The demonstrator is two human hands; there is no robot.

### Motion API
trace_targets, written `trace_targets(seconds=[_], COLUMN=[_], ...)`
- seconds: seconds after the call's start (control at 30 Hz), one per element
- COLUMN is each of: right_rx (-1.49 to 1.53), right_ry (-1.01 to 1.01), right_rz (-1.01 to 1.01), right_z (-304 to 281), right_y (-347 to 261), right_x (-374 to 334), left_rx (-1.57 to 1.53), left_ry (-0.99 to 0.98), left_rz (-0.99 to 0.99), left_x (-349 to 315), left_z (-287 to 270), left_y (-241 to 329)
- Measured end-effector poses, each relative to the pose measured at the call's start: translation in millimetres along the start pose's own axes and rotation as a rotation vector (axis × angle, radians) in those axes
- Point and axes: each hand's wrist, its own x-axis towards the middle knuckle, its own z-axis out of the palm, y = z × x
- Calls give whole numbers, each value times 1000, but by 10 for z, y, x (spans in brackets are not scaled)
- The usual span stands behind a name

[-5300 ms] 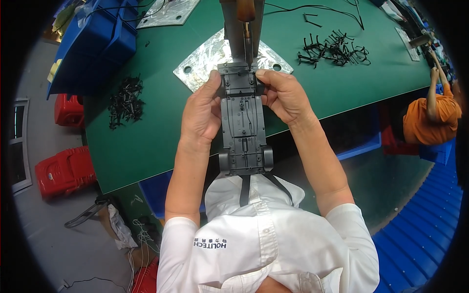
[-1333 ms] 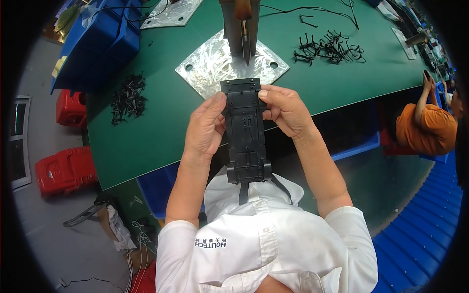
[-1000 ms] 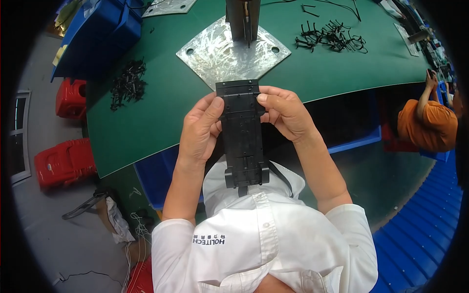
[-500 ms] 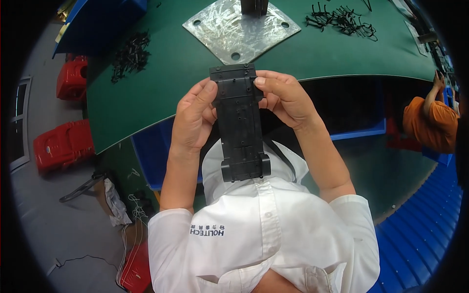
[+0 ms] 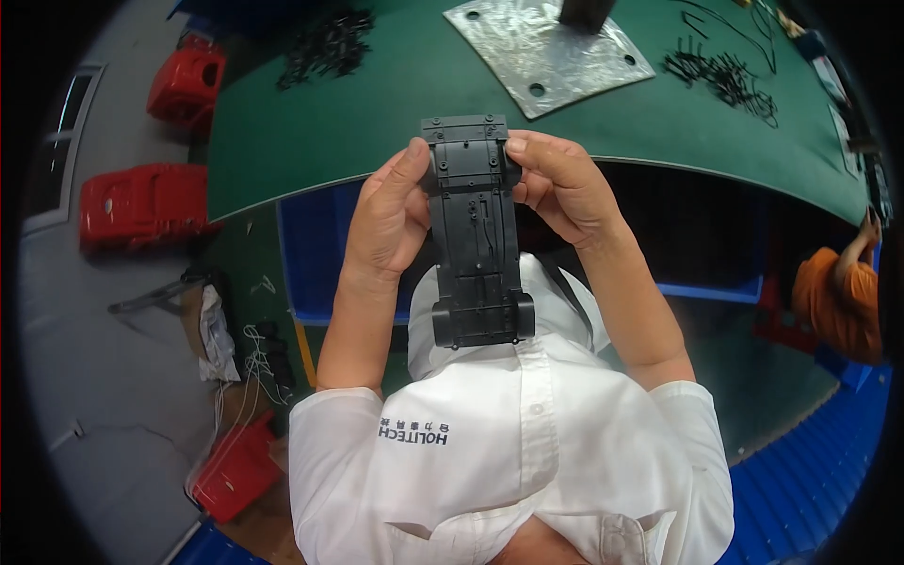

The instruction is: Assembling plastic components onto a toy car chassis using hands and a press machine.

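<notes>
A long black plastic car chassis (image 5: 478, 231) is held up before my chest, beyond the table's near edge. Curved wheel arches stick out near both of its ends, and small screw posts and ribs dot its face. My left hand (image 5: 388, 209) grips the far end from the left, thumb on the edge. On the opposite side, my right hand (image 5: 563, 188) grips the same end with its thumb on top. Fingers of both hands curl behind the chassis and are partly hidden.
On the green table (image 5: 395, 113) stands a metal base plate (image 5: 556, 56) with a dark post. Piles of small black parts (image 5: 325, 47) and black hooked pieces (image 5: 723, 80) lie either side. Red cases (image 5: 141, 209) stand at left; a person in orange (image 5: 836, 301) is at right.
The chassis has tilted, so its face catches more light and shows more detail. My view has shifted, with the table's contents now further right and higher. Both hands keep their grip.
</notes>
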Motion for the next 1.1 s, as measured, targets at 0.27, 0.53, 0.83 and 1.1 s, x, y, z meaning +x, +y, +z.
trace_targets(seconds=[0.27, 0.53, 0.83, 1.1], right_rx=[-61, -137, -304, -292], right_ry=[-42, -102, -108, -78], right_rz=[91, 207, 482, 527], right_z=[308, 566, 571, 601], right_y=[316, 788, 1146, 1246], right_x=[272, 481, 325, 295], left_rx=[-18, 36, 62, 93], left_ry=[103, 355, 511, 528], left_rz=[-29, 64, 160, 150], left_x=[-446, -863, -1026, -1015], left_z=[-447, -820, -1154, -1205], left_y=[66, 74, 109, 71])
